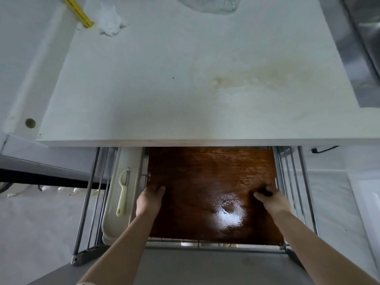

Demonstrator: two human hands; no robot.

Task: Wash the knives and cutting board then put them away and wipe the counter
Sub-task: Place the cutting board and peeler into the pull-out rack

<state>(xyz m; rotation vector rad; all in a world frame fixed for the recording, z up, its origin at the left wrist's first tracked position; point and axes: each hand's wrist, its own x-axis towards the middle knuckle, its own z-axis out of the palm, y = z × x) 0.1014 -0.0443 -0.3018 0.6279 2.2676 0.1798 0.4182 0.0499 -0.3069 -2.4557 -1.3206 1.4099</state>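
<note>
While the cutting board [209, 182] lies in the drawer rack [213, 242], both hands' grips hold its sides.

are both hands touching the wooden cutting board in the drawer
Touching. The head view shows the left hand and right hand resting on the cutting board.

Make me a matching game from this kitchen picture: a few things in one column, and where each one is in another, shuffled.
Things:
1. cutting board
2. peeler
3. crumpled paper towel
4. yellowish stain

Places:
A. on the counter's right part, near the sink
B. in the pull-out wire rack, under both hands
C. at the counter's far left, beside a yellow stick
D. in the white tray left of the board

Pairs: 1-B, 2-D, 3-C, 4-A
</note>
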